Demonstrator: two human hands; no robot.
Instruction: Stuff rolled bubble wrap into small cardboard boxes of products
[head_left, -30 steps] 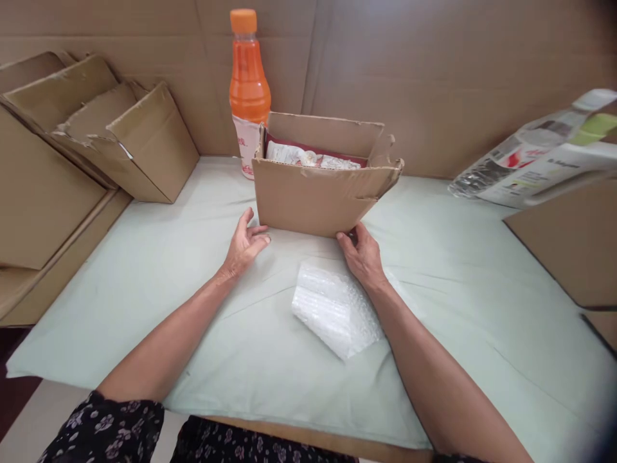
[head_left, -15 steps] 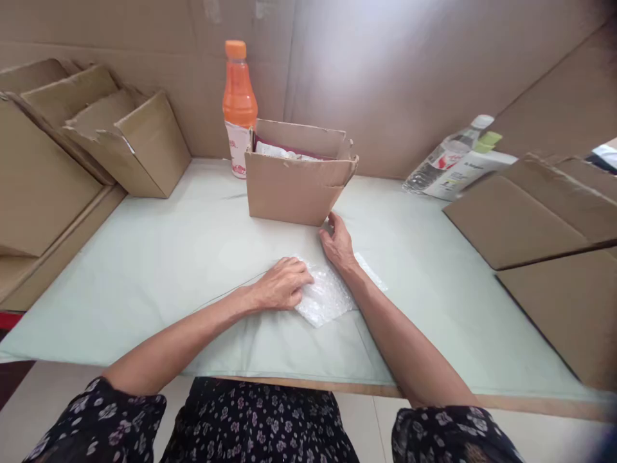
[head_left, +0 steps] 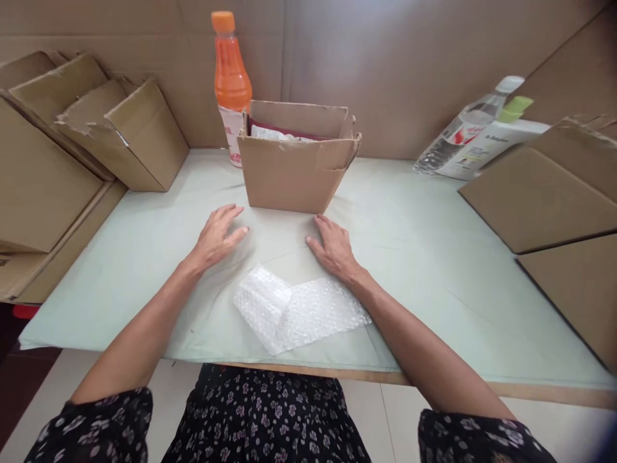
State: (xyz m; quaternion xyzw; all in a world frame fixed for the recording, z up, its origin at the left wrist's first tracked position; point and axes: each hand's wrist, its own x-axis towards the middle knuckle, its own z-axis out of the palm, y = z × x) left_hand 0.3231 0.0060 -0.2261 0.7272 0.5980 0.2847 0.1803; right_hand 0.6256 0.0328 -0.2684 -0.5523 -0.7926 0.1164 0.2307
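An open-topped cardboard box (head_left: 292, 177) stands upright at the middle of the table, with white and dark red items partly showing inside. My left hand (head_left: 218, 236) is just in front of its left corner, fingers apart and holding nothing. On the other side, my right hand (head_left: 331, 244) lies near the box's front right corner, thumb and fingers apart, nothing in it. Between my forearms a sheet of bubble wrap (head_left: 313, 312) lies loose on the cloth, its left part folded over. The right wrist is at the wrap's upper right edge.
Behind the box stands an orange drink bottle (head_left: 232, 83). Several cardboard boxes (head_left: 149, 138) are on the left, more boxes (head_left: 544, 193) on the right. A clear bottle (head_left: 465, 125) and a white tube (head_left: 496, 145) lean at the back right. A pale green cloth (head_left: 419, 257) covers the table.
My left hand has let go of the bubble wrap and moved up and left, towards the box. More of the wrap now lies spread out. The right hand stays near the box corner; the view has shifted slightly.
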